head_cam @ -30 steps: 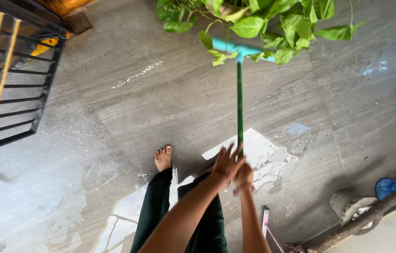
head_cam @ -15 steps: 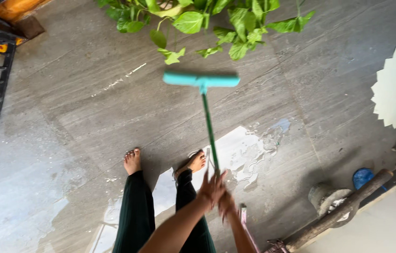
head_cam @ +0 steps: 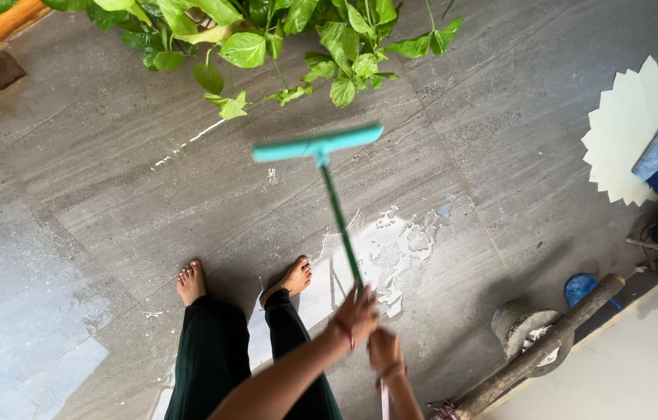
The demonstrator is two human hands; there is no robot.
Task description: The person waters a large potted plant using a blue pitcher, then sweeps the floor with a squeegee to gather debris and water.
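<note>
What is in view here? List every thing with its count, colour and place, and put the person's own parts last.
floor wiper: one, teal head on green handle, centre.
leafy plant: one, green, top edge.
puddle: one, pale sheen, on the grey stone floor.
scalloped mat: one, cream, right.
stone pot: one, grey, lower right.
wooden pole: one, brown, beside the pot.
round lid: one, blue, lower right.
feet: two, bare, below centre.
left hand: on the handle, upper grip.
right hand: on the handle, lower grip.

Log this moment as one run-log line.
left hand: grips green squeegee handle | right hand: grips handle lower down | teal squeegee blade: near leafy green plant | wet grey stone floor: puddle
</note>
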